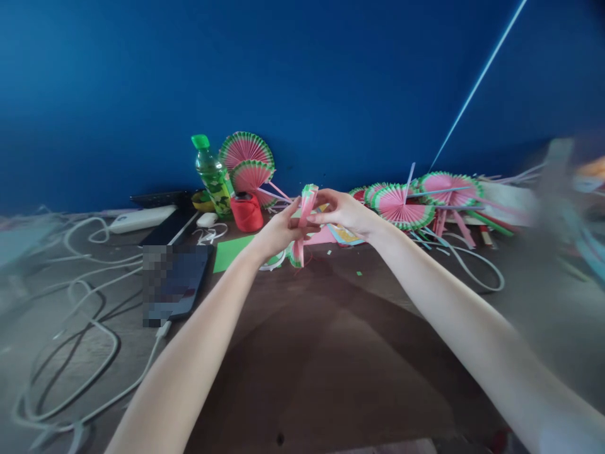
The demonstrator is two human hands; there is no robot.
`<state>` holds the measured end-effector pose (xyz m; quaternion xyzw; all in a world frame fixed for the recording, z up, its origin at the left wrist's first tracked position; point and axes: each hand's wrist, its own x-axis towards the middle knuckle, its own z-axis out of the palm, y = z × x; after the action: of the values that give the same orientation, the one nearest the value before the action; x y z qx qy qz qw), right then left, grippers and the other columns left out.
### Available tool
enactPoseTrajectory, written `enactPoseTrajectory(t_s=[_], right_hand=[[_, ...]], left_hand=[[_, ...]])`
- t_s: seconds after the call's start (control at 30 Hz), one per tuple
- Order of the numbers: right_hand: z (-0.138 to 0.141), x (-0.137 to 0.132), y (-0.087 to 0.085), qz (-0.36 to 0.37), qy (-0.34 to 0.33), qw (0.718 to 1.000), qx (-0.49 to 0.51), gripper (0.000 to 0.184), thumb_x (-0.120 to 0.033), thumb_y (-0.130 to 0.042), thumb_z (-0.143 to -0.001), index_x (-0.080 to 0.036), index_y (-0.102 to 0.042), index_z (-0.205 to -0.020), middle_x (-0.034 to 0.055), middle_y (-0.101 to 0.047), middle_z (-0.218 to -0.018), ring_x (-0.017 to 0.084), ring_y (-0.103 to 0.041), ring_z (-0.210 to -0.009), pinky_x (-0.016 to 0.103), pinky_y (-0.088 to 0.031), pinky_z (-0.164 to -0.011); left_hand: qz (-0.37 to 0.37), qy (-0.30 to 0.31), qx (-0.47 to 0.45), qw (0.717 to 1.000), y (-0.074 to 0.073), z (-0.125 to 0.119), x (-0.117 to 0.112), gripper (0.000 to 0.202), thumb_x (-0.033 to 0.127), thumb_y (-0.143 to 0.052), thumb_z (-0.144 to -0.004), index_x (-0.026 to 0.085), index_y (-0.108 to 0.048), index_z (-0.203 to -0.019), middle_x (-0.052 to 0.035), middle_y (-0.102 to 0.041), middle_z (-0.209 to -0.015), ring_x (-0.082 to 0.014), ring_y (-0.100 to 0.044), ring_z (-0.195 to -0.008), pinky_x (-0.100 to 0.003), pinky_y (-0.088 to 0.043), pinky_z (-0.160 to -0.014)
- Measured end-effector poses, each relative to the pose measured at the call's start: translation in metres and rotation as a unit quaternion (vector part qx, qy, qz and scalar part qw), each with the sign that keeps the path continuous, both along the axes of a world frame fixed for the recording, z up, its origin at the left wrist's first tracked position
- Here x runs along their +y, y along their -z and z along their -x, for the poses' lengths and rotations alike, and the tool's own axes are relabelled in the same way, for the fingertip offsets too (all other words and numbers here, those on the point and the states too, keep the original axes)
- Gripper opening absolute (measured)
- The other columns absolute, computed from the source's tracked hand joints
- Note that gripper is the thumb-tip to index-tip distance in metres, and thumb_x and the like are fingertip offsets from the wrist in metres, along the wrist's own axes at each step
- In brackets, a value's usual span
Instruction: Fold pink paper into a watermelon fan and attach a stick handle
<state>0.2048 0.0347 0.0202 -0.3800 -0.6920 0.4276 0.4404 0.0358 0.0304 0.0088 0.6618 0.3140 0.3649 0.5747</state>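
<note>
Between my two hands stands a folded pink paper strip (309, 203) with green and white ends, pleated like a narrow fan and held nearly upright. My left hand (280, 230) grips it from the left, fingers closed round its middle. From the right, the thumb and fingers of my right hand (341, 213) pinch the same pleated paper fan. Its lower end hangs just above the dark table (321, 328). Green paper (232, 252) lies on the table to the left of it, and pink paper (324, 236) lies behind my right hand.
Finished round fans (401, 205) with sticks lie at the right; others (246, 154) lean on the blue wall. A green-capped bottle (212, 176) and red cup (246, 212) stand back left. A phone (182, 284) and white cables (113, 340) cover the left side.
</note>
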Motion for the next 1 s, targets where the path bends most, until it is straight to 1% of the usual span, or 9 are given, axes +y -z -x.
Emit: enactPoseTrajectory(t_s=[0.13, 0.23, 0.3, 0.43, 0.7, 0.8, 0.87, 0.93, 1.0], right_hand=[[-0.001, 0.0, 0.001, 0.03, -0.072, 0.997, 0.007, 0.031, -0.027, -0.069, -0.065, -0.018, -0.061, -0.094, 0.0041, -0.065, -0.091, 0.017, -0.059, -0.086, 0.031, -0.048, -0.074], [0.001, -0.001, 0.001, 0.039, -0.045, 0.995, 0.075, 0.03, -0.025, -0.069, -0.064, -0.018, -0.059, -0.091, 0.0028, -0.065, -0.088, 0.015, -0.06, -0.083, 0.03, -0.047, -0.072], [0.003, 0.0, 0.002, 0.039, -0.018, 0.994, 0.105, 0.031, -0.023, -0.07, -0.062, -0.018, -0.057, -0.09, 0.0016, -0.065, -0.085, 0.015, -0.061, -0.079, 0.029, -0.048, -0.07], [0.004, 0.002, 0.005, 0.02, 0.033, 0.993, 0.112, 0.033, -0.019, -0.07, -0.061, -0.019, -0.054, -0.089, -0.0006, -0.064, -0.074, 0.013, -0.061, -0.07, 0.029, -0.048, -0.065], [0.009, -0.001, 0.004, 0.004, 0.05, 0.993, 0.111, 0.032, -0.018, -0.071, -0.06, -0.019, -0.051, -0.086, -0.0001, -0.063, -0.074, 0.013, -0.061, -0.07, 0.029, -0.048, -0.067], [0.007, -0.001, 0.005, 0.033, 0.049, 0.997, 0.041, 0.027, -0.022, -0.065, -0.068, -0.017, -0.051, -0.09, 0.0029, -0.064, -0.079, 0.014, -0.062, -0.067, 0.028, -0.047, -0.062], [0.004, 0.0, 0.007, 0.023, 0.048, 0.996, -0.075, 0.018, -0.021, -0.061, -0.071, -0.016, -0.054, -0.086, 0.0041, -0.064, -0.078, 0.013, -0.061, -0.063, 0.027, -0.046, -0.059], [0.003, 0.0, 0.01, -0.015, 0.011, 0.976, -0.217, 0.01, -0.019, -0.061, -0.069, -0.015, -0.058, -0.078, 0.0037, -0.064, -0.075, 0.012, -0.059, -0.063, 0.025, -0.043, -0.059], [0.004, -0.001, 0.013, -0.033, -0.035, 0.942, -0.331, 0.009, -0.02, -0.062, -0.067, -0.016, -0.061, -0.075, 0.0031, -0.064, -0.074, 0.013, -0.057, -0.065, 0.023, -0.041, -0.058]], left_hand=[[0.036, 0.009, -0.018, 0.999, 0.001, -0.001, -0.003, 0.074, 0.004, -0.059, -0.069, 0.019, -0.028, -0.135, -0.0109, -0.068, -0.094, -0.0238, -0.063, -0.091, -0.043, -0.043, -0.083], [0.049, 0.008, -0.034, 0.998, 0.003, -0.002, -0.002, 0.072, 0.006, -0.06, -0.07, 0.019, -0.03, -0.134, -0.0111, -0.068, -0.094, -0.0235, -0.062, -0.094, -0.042, -0.042, -0.085], [0.048, 0.012, -0.041, 0.998, 0.005, -0.001, 0.0, 0.061, 0.008, -0.062, -0.07, 0.017, -0.041, -0.126, -0.0106, -0.068, -0.094, -0.0221, -0.062, -0.096, -0.04, -0.042, -0.087], [0.046, 0.016, -0.008, 0.999, 0.01, 0.0, 0.003, 0.028, 0.017, -0.064, -0.071, 0.012, -0.061, -0.098, -0.011, -0.068, -0.094, -0.0207, -0.062, -0.092, -0.038, -0.043, -0.087], [0.092, 0.012, 0.007, 0.996, 0.011, 0.001, 0.003, 0.014, 0.023, -0.065, -0.071, 0.012, -0.066, -0.078, -0.0058, -0.065, -0.07, -0.015, -0.061, -0.066, -0.032, -0.046, -0.071], [0.113, -0.028, 0.019, 0.993, 0.006, 0.008, 0.006, 0.015, 0.022, -0.07, -0.065, 0.011, -0.065, -0.074, -0.0034, -0.064, -0.065, -0.0131, -0.061, -0.062, -0.029, -0.047, -0.068], [0.119, -0.072, 0.023, 0.99, 0.003, 0.016, 0.01, 0.022, 0.023, -0.074, -0.06, 0.01, -0.066, -0.076, -0.0024, -0.063, -0.064, -0.0119, -0.06, -0.06, -0.026, -0.047, -0.065], [0.116, -0.109, 0.025, 0.987, 0.001, 0.024, 0.013, 0.028, 0.025, -0.077, -0.056, 0.01, -0.066, -0.077, -0.0024, -0.063, -0.064, -0.0116, -0.06, -0.059, -0.025, -0.046, -0.062], [0.114, -0.122, 0.031, 0.985, 0.0, 0.029, 0.015, 0.03, 0.026, -0.078, -0.055, 0.009, -0.066, -0.076, -0.0027, -0.063, -0.063, -0.0115, -0.06, -0.059, -0.024, -0.046, -0.061]])
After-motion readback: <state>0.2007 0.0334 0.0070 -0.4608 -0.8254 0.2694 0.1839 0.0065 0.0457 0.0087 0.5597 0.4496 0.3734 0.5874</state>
